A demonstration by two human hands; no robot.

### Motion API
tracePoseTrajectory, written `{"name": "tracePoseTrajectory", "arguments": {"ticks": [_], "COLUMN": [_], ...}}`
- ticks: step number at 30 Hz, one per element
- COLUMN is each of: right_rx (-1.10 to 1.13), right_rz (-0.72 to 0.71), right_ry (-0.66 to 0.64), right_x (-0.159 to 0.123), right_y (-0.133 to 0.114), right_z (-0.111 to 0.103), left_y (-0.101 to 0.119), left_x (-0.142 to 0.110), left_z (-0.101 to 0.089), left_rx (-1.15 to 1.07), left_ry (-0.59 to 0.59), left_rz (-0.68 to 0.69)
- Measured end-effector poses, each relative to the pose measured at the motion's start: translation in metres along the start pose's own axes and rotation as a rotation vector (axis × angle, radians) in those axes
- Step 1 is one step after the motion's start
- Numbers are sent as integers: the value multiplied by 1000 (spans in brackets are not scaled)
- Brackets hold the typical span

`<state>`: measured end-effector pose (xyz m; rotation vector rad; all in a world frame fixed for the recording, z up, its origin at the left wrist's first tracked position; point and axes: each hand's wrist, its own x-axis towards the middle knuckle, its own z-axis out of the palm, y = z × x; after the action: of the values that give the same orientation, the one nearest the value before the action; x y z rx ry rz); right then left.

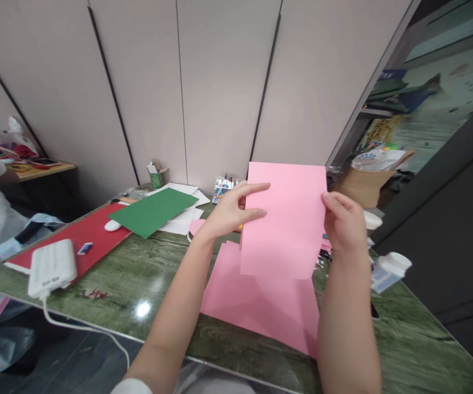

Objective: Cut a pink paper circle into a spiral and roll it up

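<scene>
Head view: your right hand [346, 219] pinches the pink sheet [287, 230] at its right edge, thumb against fingers. Your left hand [240, 205] has thumb and index spread over its left side; can't tell if the other fingers grip behind. Two-sided support probably keeps it upright between your hands, above the pink paper [256, 312] on the counter [158, 265].

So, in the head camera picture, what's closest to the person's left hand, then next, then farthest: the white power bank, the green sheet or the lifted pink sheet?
1. Lifted pink sheet: right by the left hand.
2. Green sheet: off to its left.
3. White power bank: farther left still, nearer the camera.
</scene>
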<state>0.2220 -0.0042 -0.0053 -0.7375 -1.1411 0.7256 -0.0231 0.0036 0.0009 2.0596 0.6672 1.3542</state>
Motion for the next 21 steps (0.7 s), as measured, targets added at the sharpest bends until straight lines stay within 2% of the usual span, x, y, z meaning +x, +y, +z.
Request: {"name": "tracePoseTrajectory", "arguments": {"ticks": [7, 12, 21], "right_rx": [-125, -264, -379], "right_rz": [34, 4, -80], "right_ry": [-93, -64, 52], "right_x": [-3, 0, -2], "right_y": [-2, 2, -2], "right_z": [-11, -19, -12], "left_y": [0, 1, -2], "left_x": [-2, -2, -1], "left_z": [0, 1, 1], "left_rx": [29, 17, -25], "left_ry": [25, 50, 21], "left_rz": [46, 62, 52]}}
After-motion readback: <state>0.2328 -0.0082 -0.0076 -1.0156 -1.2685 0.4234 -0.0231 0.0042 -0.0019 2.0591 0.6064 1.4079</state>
